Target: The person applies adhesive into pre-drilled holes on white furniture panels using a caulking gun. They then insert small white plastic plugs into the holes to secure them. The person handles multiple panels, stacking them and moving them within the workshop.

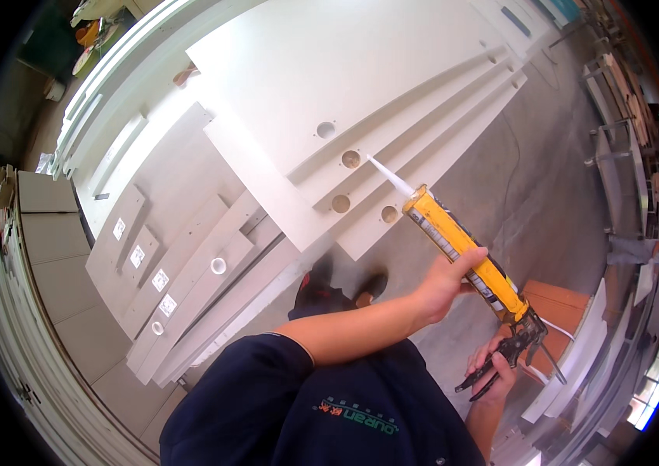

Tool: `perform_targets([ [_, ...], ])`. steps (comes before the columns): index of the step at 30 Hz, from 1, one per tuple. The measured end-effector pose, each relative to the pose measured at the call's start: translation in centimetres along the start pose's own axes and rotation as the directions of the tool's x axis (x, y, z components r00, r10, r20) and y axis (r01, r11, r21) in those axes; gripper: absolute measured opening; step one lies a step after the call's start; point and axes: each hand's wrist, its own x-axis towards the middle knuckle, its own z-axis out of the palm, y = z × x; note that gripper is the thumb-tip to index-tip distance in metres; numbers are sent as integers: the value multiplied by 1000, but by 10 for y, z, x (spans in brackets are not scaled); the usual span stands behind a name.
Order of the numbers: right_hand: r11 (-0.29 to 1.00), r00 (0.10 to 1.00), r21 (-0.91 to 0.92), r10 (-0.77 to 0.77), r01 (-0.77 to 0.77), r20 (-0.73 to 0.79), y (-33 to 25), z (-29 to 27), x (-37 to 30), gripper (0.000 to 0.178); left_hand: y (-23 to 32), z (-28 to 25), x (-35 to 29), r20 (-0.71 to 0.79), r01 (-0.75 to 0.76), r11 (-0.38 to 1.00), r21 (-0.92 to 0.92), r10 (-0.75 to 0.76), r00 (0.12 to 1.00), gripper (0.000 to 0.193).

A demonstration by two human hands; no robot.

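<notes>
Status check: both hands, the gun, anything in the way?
Left hand around gun, right hand on its handle. Nozzle over white panels, contact unclear. Nothing visibly blocking it.

Workshop for panels, white boards in layers (round holes cut in some), labelled grey panels, bare floor, yellow caulking gun

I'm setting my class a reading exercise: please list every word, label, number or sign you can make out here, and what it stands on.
Navy shirt: green and orange-red lettering, upside down in the picture; described, not copied.
Yellow caulking gun: dark print along the barrel, too small to read.
Greyish boards: four white labels, their marks too small to read.
</notes>
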Motion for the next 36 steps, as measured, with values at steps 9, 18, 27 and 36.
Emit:
perform_targets([
  [9,997,989,-74,17,-29,-149,-1,-45,-43,26,-72,-17,1,65,265,961,-75,-260,963,42],
  [18,966,969,-240,39,-100,-245,-7,-33,-40,24,-75,-31,1,94,320,924,-207,-307,947,43],
  [27,950,963,-302,-5,-80,-271,-5,-23,-38,23,-66,-35,0,93,285,910,-301,-270,958,47],
  [36,925,965,-372,-19,-82,-261,-11,-18,-40,23,-58,-31,-3,116,303,902,-307,-280,953,50],
])
